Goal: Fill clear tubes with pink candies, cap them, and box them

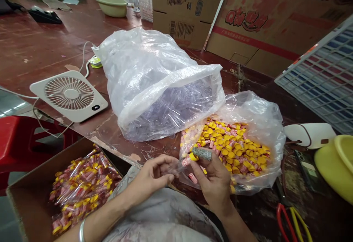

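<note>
In front of my body, my right hand (pixel 215 183) pinches a small yellow cap (pixel 194 156) with a red-and-white patterned stem (pixel 186 161) pointing left. A grey speckled cover (pixel 202 154) wraps one of its fingers. My left hand (pixel 158 174) is curled, thumb towards fingers, around a clear plastic piece (pixel 173 168); its exact shape is hard to make out. Just beyond my right hand, an open clear bag (pixel 256 106) holds many more yellow-capped pieces (pixel 231 143). Behind it lies a white woven sack (pixel 146 54), its mouth open towards me, full of clear plastic tubes (pixel 176 104).
At lower left, a cardboard box (pixel 30 205) contains filled tubes with yellow caps (pixel 82 183). A white fan (pixel 70 93) lies on the table (pixel 116 143). Scissors (pixel 293 220), a phone (pixel 309 168) and a yellow container (pixel 335 165) are at right. Cartons (pixel 256 25) stand behind.
</note>
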`<state>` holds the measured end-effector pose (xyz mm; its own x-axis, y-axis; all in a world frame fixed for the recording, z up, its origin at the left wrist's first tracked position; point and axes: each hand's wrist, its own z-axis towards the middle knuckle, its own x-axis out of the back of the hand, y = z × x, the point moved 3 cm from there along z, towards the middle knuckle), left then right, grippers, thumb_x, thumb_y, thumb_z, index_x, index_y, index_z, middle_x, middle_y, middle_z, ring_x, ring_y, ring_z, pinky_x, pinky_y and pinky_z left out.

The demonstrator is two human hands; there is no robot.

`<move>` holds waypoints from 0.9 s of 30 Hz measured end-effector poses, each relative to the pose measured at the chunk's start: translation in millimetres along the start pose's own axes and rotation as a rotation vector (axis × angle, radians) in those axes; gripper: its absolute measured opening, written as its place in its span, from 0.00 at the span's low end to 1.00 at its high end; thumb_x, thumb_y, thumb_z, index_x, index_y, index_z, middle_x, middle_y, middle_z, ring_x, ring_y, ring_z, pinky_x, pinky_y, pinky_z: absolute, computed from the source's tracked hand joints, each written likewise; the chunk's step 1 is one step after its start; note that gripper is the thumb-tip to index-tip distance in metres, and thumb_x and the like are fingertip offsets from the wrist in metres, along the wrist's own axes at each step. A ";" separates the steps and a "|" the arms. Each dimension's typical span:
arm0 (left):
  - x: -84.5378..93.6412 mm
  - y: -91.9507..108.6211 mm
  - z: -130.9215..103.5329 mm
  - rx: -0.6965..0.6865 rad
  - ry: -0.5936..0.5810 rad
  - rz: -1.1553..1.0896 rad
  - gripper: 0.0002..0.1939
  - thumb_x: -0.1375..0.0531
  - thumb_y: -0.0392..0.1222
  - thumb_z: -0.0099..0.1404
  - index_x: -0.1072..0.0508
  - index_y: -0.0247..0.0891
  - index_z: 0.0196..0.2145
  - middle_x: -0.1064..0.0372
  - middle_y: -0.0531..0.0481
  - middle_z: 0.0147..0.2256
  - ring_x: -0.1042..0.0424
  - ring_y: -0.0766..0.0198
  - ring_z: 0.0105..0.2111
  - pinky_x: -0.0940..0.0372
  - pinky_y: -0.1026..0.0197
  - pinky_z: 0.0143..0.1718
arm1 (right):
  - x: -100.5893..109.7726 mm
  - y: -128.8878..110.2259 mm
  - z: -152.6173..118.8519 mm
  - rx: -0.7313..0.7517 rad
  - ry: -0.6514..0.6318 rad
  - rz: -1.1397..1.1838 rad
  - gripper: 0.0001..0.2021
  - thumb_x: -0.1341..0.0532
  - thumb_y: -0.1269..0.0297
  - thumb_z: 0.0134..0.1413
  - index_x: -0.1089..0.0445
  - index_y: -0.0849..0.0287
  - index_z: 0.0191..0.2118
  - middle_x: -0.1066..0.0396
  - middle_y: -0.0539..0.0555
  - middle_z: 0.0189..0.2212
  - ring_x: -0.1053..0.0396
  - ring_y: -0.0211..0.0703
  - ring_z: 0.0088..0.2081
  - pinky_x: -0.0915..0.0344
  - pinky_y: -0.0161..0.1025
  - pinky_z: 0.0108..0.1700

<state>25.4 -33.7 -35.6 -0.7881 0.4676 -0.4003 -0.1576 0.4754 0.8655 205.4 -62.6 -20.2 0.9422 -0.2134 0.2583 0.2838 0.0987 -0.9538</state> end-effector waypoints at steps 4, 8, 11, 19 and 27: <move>-14.8 1.4 1.6 0.008 -0.104 -0.127 0.16 0.33 0.46 0.62 0.29 0.38 0.45 0.26 0.47 0.40 0.26 0.60 0.43 0.34 0.59 0.47 | 6.3 -10.0 2.4 0.212 -0.086 -0.236 0.08 0.42 0.65 0.66 0.31 0.54 0.48 0.26 0.56 0.45 0.26 0.46 0.47 0.27 0.44 0.51; -20.3 1.2 3.2 -0.038 -0.095 -0.219 0.13 0.34 0.43 0.64 0.30 0.39 0.45 0.28 0.49 0.41 0.27 0.63 0.44 0.34 0.62 0.47 | 4.4 -18.7 1.6 0.423 -0.247 -0.469 0.21 0.38 0.55 0.61 0.37 0.56 0.56 0.30 0.61 0.51 0.32 0.55 0.55 0.31 0.52 0.55; -26.5 -0.3 7.5 -0.029 -0.128 -0.322 0.15 0.34 0.43 0.64 0.31 0.39 0.46 0.29 0.48 0.42 0.26 0.61 0.42 0.33 0.58 0.48 | -0.9 -16.7 -1.3 0.540 -0.150 -0.643 0.30 0.32 0.53 0.52 0.40 0.59 0.56 0.32 0.65 0.50 0.33 0.60 0.55 0.31 0.57 0.55; -36.1 8.1 21.4 -0.003 -0.112 -0.099 0.16 0.32 0.42 0.57 0.36 0.38 0.36 0.33 0.54 0.33 0.31 0.67 0.33 0.34 0.64 0.39 | -0.7 -21.1 3.7 0.651 -0.136 -0.714 0.25 0.33 0.53 0.51 0.37 0.60 0.51 0.31 0.61 0.44 0.32 0.58 0.50 0.31 0.58 0.53; 29.2 76.0 44.1 -0.289 0.552 1.550 0.15 0.45 0.38 0.68 0.30 0.40 0.51 0.30 0.44 0.41 0.27 0.54 0.34 0.39 0.59 0.31 | 90.4 13.8 22.5 0.352 0.063 -1.062 0.13 0.45 0.54 0.68 0.32 0.58 0.39 0.27 0.57 0.34 0.28 0.51 0.40 0.33 0.46 0.42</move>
<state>16.6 48.9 5.3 -0.3838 0.0014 0.9234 0.8719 -0.3287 0.3629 298.4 -58.7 -6.5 0.1847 -0.4004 0.8975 0.9823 0.1051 -0.1553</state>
